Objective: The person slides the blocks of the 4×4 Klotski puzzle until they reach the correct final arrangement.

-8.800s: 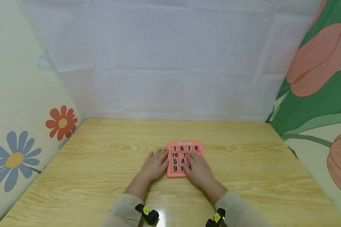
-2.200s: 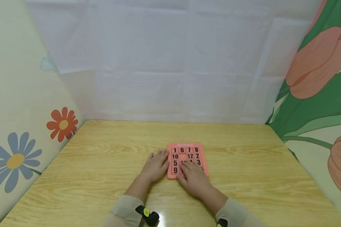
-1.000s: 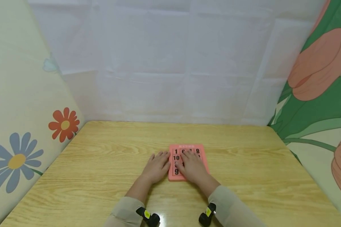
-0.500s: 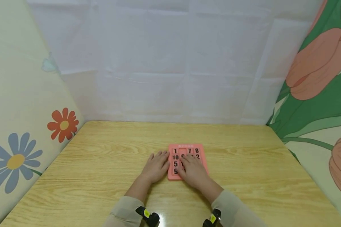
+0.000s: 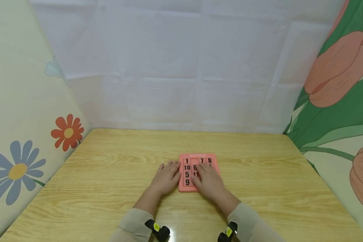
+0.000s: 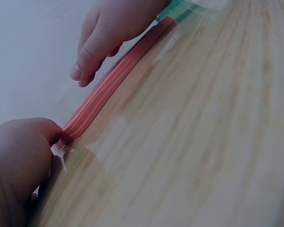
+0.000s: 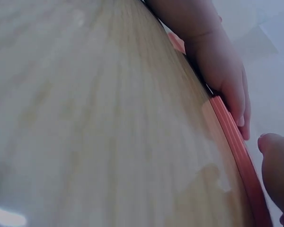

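Note:
A pink number slide puzzle lies flat on the wooden table. In its top row the 1, 7 and 8 show, with a vacant slot between 1 and 7. The 6 tile sits below that slot, beside the 10, with 11 under it. My left hand rests along the puzzle's left edge, fingers extended; its thumb meets the frame's corner in the left wrist view. My right hand lies over the puzzle's right part, fingertips near the 6 and 7, hiding several tiles.
The wooden table extends around the puzzle on all sides. A white cloth hangs behind it, and flower-patterned sheets stand at the left and right. Each wrist wears a small black camera.
The 6 tile slid down from the top row into the slot beneath, leaving its old place vacant. Earlier, the 11 also moved down a row. My right hand shifted slightly right; the left stayed put.

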`<move>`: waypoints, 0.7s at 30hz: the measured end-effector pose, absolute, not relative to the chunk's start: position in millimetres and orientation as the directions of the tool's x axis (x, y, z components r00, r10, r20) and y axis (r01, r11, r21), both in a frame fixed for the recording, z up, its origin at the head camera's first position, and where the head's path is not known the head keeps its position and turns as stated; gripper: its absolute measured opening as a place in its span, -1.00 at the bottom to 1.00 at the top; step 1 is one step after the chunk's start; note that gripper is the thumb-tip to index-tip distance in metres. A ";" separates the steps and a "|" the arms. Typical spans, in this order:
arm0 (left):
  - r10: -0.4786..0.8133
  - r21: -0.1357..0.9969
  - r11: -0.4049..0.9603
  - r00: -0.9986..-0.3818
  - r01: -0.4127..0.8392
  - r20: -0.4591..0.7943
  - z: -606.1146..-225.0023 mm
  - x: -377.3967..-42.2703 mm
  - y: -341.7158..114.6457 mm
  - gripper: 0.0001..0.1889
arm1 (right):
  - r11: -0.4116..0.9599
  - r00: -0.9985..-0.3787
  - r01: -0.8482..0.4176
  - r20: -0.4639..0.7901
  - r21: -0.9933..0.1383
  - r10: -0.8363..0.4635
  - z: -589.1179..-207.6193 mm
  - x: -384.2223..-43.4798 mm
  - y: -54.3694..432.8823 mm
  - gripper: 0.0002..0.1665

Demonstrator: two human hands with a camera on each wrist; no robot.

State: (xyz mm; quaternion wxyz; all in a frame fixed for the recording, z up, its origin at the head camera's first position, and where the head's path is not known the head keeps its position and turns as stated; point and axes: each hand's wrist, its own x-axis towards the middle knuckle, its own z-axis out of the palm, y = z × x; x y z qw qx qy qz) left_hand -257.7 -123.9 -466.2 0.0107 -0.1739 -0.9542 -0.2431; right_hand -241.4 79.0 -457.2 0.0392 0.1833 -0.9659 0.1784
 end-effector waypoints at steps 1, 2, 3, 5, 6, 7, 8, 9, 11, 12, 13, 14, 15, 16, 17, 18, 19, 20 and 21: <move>0.326 0.463 0.820 -0.939 0.336 0.106 -465.5 -257.5 -123.8 -0.46 | 0.869 -0.930 -0.366 0.150 -0.332 -0.335 -457.1 -243.0 80.2 -0.29; 0.326 0.465 0.819 -0.939 0.336 0.106 -464.9 -257.3 -123.7 -0.46 | 0.871 -0.930 -0.366 0.159 -0.328 -0.331 -457.2 -244.8 81.4 -0.29; 0.325 0.466 0.819 -0.940 0.336 0.105 -464.5 -257.1 -123.6 -0.46 | 0.874 -0.931 -0.364 0.164 -0.324 -0.327 -457.6 -246.8 82.5 -0.28; 0.325 0.467 0.819 -0.940 0.334 0.102 -464.0 -256.8 -123.4 -0.46 | 0.876 -0.932 -0.359 0.165 -0.323 -0.322 -458.1 -250.1 84.1 -0.28; 0.325 0.467 0.819 -0.941 0.332 0.100 -464.1 -256.7 -123.4 -0.46 | 0.876 -0.932 -0.360 0.166 -0.321 -0.323 -458.5 -251.5 84.7 -0.28; 0.325 0.466 0.820 -0.941 0.332 0.099 -464.6 -256.9 -123.5 -0.46 | 0.877 -0.933 -0.358 0.163 -0.322 -0.321 -458.7 -252.8 85.1 -0.28; 0.325 0.465 0.821 -0.941 0.331 0.097 -464.9 -257.0 -123.7 -0.46 | 0.880 -0.935 -0.352 0.154 -0.318 -0.319 -458.9 -254.0 85.1 -0.27; 0.325 0.464 0.822 -0.941 0.331 0.095 -465.2 -257.0 -123.7 -0.46 | 0.883 -0.938 -0.347 0.143 -0.317 -0.317 -458.9 -255.0 84.7 -0.27; 0.326 0.464 0.822 -0.941 0.331 0.093 -465.8 -257.3 -123.9 -0.46 | 0.887 -0.941 -0.339 0.125 -0.312 -0.315 -459.1 -255.9 83.3 -0.26; 0.326 0.464 0.822 -0.941 0.330 0.092 -466.0 -257.4 -124.0 -0.46 | 0.889 -0.942 -0.336 0.120 -0.312 -0.314 -459.0 -256.4 82.2 -0.26; 0.326 0.464 0.822 -0.941 0.330 0.092 -466.3 -257.6 -124.1 -0.46 | 0.890 -0.943 -0.334 0.115 -0.310 -0.313 -458.7 -256.7 80.6 -0.26; 0.327 0.465 0.821 -0.940 0.332 0.094 -466.2 -257.6 -124.1 -0.47 | 0.891 -0.942 -0.335 0.114 -0.307 -0.315 -458.6 -257.1 78.9 -0.27; 0.328 0.462 0.822 -0.940 0.333 0.095 -466.6 -258.0 -124.2 -0.47 | 0.891 -0.942 -0.337 0.112 -0.305 -0.318 -458.4 -257.1 77.0 -0.27; 0.328 0.460 0.822 -0.940 0.335 0.097 -467.0 -258.4 -124.3 -0.47 | 0.890 -0.941 -0.339 0.112 -0.305 -0.320 -458.5 -257.4 75.1 -0.27; 0.328 0.456 0.824 -0.939 0.336 0.099 -467.5 -258.7 -124.4 -0.47 | 0.888 -0.939 -0.343 0.113 -0.306 -0.324 -458.5 -257.7 73.1 -0.28; 0.330 0.452 0.825 -0.938 0.339 0.103 -467.8 -259.0 -124.4 -0.47 | 0.887 -0.937 -0.348 0.113 -0.302 -0.330 -458.5 -258.0 71.0 -0.28; 0.331 0.447 0.826 -0.938 0.342 0.105 -467.9 -259.1 -124.5 -0.47 | 0.886 -0.936 -0.353 0.111 -0.301 -0.335 -458.5 -258.0 69.0 -0.28; 0.333 0.443 0.828 -0.937 0.344 0.107 -468.0 -259.1 -124.5 -0.47 | 0.884 -0.934 -0.356 0.106 -0.305 -0.340 -458.6 -258.0 67.1 -0.27; 0.333 0.440 0.829 -0.937 0.344 0.105 -468.1 -259.2 -124.5 -0.47 | 0.881 -0.934 -0.358 0.101 -0.310 -0.344 -458.4 -257.6 65.5 -0.27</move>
